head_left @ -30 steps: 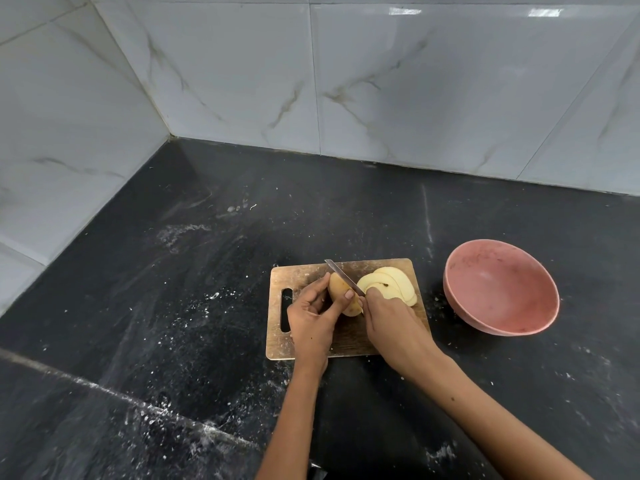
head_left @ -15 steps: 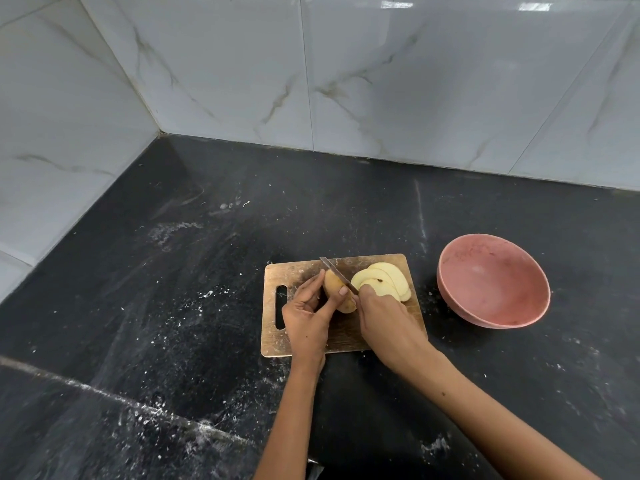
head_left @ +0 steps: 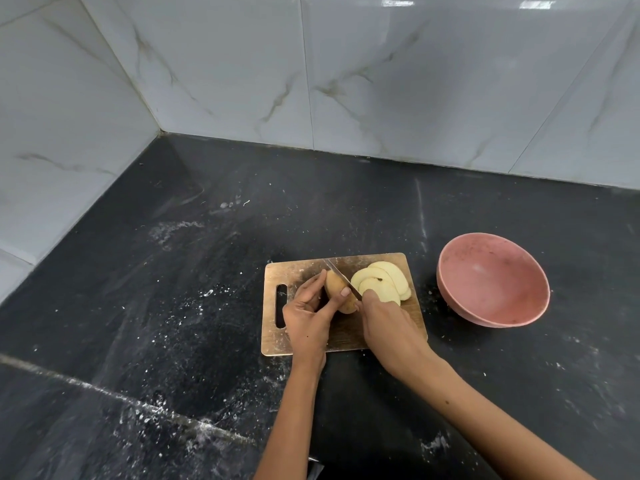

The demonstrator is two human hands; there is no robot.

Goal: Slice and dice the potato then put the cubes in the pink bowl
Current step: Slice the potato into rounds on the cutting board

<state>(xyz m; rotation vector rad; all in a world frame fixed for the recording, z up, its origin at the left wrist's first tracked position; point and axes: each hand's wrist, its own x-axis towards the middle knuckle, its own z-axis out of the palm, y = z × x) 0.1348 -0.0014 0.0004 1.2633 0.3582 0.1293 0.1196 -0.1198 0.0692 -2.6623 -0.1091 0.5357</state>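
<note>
Potato (head_left: pixel 337 292) is pinned on board (head_left: pixel 304 344) by left hand (head_left: pixel 306 315); knife (head_left: pixel 341 278) is gripped by right hand (head_left: pixel 391 323), slices (head_left: pixel 382 284) fanned toward empty pink bowl (head_left: pixel 493 278) for short transfer.

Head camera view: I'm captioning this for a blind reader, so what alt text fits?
A left hand steadies a potato on a wooden cutting board while the right hand slices it with a knife. Cut slices lie beside it; an empty pink bowl sits on the black counter.

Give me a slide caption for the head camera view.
Left hand steadies potato while right hand slices with knife; pink bowl empty.
</note>
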